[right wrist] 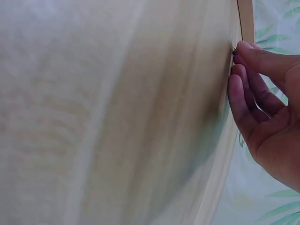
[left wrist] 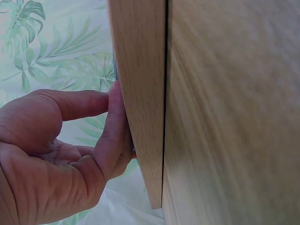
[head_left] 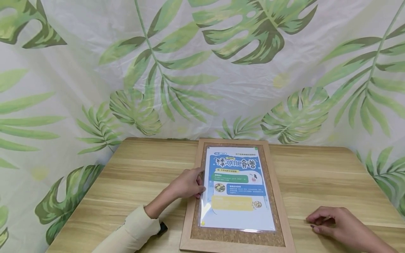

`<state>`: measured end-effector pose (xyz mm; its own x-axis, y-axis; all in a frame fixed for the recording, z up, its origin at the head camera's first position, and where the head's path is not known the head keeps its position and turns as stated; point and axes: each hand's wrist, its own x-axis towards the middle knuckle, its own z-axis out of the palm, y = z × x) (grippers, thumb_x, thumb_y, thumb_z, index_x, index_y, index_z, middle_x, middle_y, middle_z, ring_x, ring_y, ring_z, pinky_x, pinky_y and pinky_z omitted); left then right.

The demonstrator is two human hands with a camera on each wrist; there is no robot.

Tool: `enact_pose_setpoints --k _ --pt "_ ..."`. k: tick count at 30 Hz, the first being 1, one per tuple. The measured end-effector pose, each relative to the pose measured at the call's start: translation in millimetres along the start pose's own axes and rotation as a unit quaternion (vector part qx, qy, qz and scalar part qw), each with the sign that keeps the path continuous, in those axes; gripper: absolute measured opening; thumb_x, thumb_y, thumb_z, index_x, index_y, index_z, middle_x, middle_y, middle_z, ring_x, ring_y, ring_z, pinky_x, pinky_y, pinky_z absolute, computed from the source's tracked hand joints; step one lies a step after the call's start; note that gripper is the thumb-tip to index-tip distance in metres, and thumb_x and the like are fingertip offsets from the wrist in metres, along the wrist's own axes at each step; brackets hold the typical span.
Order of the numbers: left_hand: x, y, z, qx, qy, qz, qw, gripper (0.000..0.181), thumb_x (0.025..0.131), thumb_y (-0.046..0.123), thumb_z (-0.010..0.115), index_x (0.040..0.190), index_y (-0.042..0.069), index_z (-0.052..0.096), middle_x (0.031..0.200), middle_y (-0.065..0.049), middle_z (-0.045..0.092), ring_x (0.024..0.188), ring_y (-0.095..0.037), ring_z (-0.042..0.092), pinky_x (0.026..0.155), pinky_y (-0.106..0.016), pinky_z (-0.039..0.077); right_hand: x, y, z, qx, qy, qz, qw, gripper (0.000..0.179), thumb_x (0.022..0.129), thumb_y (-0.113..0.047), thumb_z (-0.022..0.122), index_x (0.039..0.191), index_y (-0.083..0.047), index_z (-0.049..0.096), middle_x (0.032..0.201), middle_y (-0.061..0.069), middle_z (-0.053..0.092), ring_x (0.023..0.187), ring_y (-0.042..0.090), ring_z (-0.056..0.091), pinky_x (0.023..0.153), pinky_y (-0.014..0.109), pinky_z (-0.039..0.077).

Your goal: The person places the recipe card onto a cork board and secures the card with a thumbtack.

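A laminated poster [head_left: 234,219] with blue, green and yellow panels lies on a wood-framed cork board [head_left: 240,238] on the table. Small round pins show at its corners: a green pin [head_left: 255,148] at top right, a yellow pin [head_left: 203,223] at bottom left and a dark one at top left. My left hand [head_left: 188,183] rests on the poster's left edge, fingertips touching it; the wrist view shows them against the frame side [left wrist: 140,93]. Right of the board, low over the table, my right hand [head_left: 336,225] pinches a small dark pin [right wrist: 235,51] between thumb and finger.
The wooden table [head_left: 326,175] reaches back to a leaf-patterned cloth [head_left: 240,91] hanging behind and at both sides. A dark object [head_left: 162,228] shows by the left sleeve. The board's far edge is close to the table's back edge.
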<state>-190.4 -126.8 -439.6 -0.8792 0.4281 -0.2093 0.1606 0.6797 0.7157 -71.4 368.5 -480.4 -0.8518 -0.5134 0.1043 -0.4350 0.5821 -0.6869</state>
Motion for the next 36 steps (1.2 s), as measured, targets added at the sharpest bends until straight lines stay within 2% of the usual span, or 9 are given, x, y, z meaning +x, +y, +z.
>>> enact_pose_setpoints --k 4,9,23,36 --pt "-0.6 0.2 0.0 0.001 0.002 0.0 1.0 0.077 0.095 -0.002 0.076 0.16 -0.012 0.036 0.082 -0.005 0.066 0.06 -0.013 0.069 0.052 -0.024 0.053 2.7 1 -4 0.002 -0.012 0.005 0.9999 0.021 0.093 0.001 0.079 0.108 -0.013 0.08 0.1 -0.009 0.079 0.088 -0.007 0.066 0.066 0.02 0.059" --pt "-1.5 0.7 0.7 -0.001 0.001 -0.001 1.0 0.077 0.095 -0.002 0.076 0.16 -0.013 0.036 0.083 -0.005 0.067 0.06 -0.013 0.069 0.052 -0.024 0.052 6.1 2 -5 0.009 -0.018 -0.012 0.9997 0.022 0.094 0.003 0.076 0.109 -0.014 0.08 0.1 -0.009 0.079 0.086 -0.006 0.067 0.065 0.021 0.058" --pt "-1.5 -0.2 1.2 -0.004 0.0 -0.004 1.0 0.077 0.095 -0.002 0.076 0.16 -0.012 0.036 0.083 -0.006 0.066 0.061 -0.013 0.069 0.052 -0.023 0.053 8.3 1 3 0.039 -0.028 -0.03 0.9984 0.023 0.091 0.003 0.079 0.109 -0.011 0.079 0.095 -0.009 0.078 0.082 -0.002 0.068 0.063 0.021 0.057" --pt "-0.9 0.8 0.4 -0.006 0.0 -0.003 1.0 0.078 0.095 -0.002 0.076 0.161 -0.012 0.036 0.083 -0.006 0.066 0.06 -0.013 0.069 0.052 -0.024 0.053 9.7 -3 8 0.021 -0.012 -0.041 0.9989 0.026 0.09 0.007 0.079 0.107 -0.013 0.08 0.092 -0.012 0.077 0.081 -0.007 0.065 0.06 0.02 0.053"
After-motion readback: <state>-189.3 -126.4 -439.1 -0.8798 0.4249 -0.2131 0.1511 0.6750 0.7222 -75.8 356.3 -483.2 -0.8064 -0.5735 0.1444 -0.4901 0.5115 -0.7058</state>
